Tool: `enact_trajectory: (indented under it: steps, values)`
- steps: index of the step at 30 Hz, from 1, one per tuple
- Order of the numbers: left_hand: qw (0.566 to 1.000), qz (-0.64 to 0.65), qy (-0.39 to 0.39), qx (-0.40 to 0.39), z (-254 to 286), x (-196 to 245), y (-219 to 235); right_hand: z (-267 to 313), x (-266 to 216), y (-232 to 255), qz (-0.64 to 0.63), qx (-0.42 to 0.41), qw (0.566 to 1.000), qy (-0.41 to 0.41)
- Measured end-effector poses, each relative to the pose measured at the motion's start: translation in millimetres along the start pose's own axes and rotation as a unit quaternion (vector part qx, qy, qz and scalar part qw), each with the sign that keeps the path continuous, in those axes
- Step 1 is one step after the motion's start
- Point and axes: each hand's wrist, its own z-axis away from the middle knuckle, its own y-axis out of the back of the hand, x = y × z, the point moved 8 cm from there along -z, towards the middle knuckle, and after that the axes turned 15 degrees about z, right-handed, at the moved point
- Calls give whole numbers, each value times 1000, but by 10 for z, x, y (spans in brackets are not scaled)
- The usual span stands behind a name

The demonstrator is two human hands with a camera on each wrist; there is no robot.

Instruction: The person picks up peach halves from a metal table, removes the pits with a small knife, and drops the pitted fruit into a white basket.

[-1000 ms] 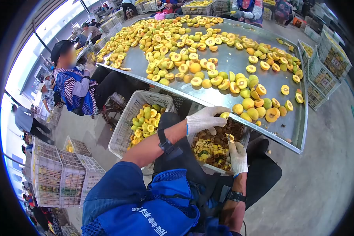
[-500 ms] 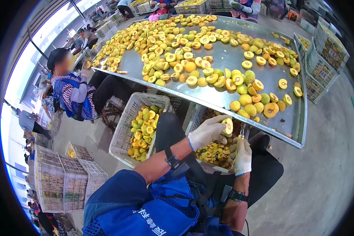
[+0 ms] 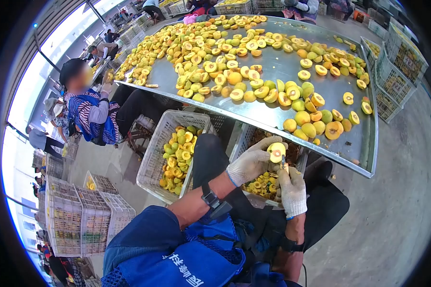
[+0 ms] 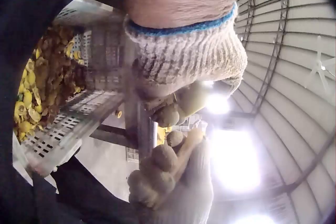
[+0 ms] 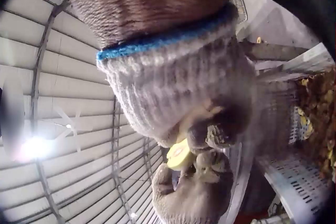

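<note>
In the head view my gloved left hand [image 3: 252, 163] pinches a halved yellow fruit [image 3: 277, 152], its cut face with the pit turned up. My gloved right hand [image 3: 292, 190] curls round a small tool [image 3: 283, 161] whose dark tip touches the fruit's cut face. Both hands are close together above a crate [image 3: 242, 143] of scraps. In the right wrist view the fruit half [image 5: 180, 155] shows between the two gloves. The left wrist view shows the left glove [image 4: 184, 61] from behind, with the right glove [image 4: 184, 182] below it.
A metal table [image 3: 254, 112] with many halved fruits lies in front. To the left stands a white crate [image 3: 151, 165] of fruit pieces, and beyond it sits a person in a blue vest [image 3: 93, 112]. Stacked crates [image 3: 64, 215] stand at the lower left and others [image 3: 395, 74] at the right.
My left hand has come back from the table edge with the fruit half and turned its cut face up. The right hand's tool has met the fruit.
</note>
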Motion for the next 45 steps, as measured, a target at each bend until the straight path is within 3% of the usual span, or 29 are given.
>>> enact_trajectory:
  steps: [4, 7, 9, 10, 14, 16, 18, 20, 23, 25, 26, 27, 28, 29, 31, 32, 34, 35, 37, 41, 42, 45]
  values:
    - [999, 33, 9, 14, 87, 9, -66, 27, -70, 23, 4, 33, 999, 24]
    - [998, -35, 10, 53, 151, 26, -80, 4, -220, 92, 27, 88, 993, 77]
    - [939, -343, -14, 33, 155, 124, -167, -17, -304, 136, 39, 118, 987, 103]
    - [920, -389, -28, 17, 159, 131, -195, -39, -320, 129, 50, 116, 986, 105]
    - [878, -478, -38, 8, 190, 203, -296, -89, -259, 133, 46, 85, 993, 63]
    - [818, -571, -66, -32, 201, 233, -345, -94, -263, 162, 50, 74, 994, 64]
    - [799, -596, -65, -44, 208, 241, -357, -97, -166, 116, 32, -4, 999, -10]
    - [779, -622, -64, -55, 203, 240, -358, -113, -151, 105, 16, -6, 1000, 6]
    - [799, -597, -58, -49, 195, 216, -266, -138, -80, 41, -11, 6, 999, 29]
    - [869, -491, -66, -5, 184, 216, -136, -121, -144, 32, -21, 20, 999, 39]
    - [869, -490, -67, -2, 191, 192, -104, -95, -192, 32, 0, 22, 999, 42]
    - [944, -324, -47, 38, 188, 172, -5, -90, -244, 21, 21, 23, 998, 47]
    - [986, -147, -28, 75, 187, 123, 89, -99, -231, 22, 23, 19, 998, 49]
    - [986, -145, -33, 77, 185, 104, 120, -101, -185, 42, 64, 9, 997, 52]
    - [998, 17, -31, 61, 158, 17, 220, -118, -108, 69, 107, -5, 993, 56]
    - [993, 80, 9, 84, 103, -59, 391, -122, -85, 67, 168, -11, 983, 68]
    - [991, 107, -5, 80, 142, -12, 315, -95, -126, 39, 247, -6, 963, 109]
    - [988, 132, -13, 73, 152, 5, 278, -81, -128, 18, 250, -8, 962, 110]
    - [986, 142, -4, 89, 157, -14, 353, -13, -278, -28, 231, 8, 955, 185]
    - [974, 206, -3, 93, 182, -45, 456, -35, -424, -116, 279, 6, 942, 187]
    - [974, 208, -4, 94, 179, -53, 466, -48, -444, -141, 282, -2, 947, 156]
    - [976, 158, -36, 142, 174, -37, 533, -89, -417, -280, 252, -8, 959, 131]
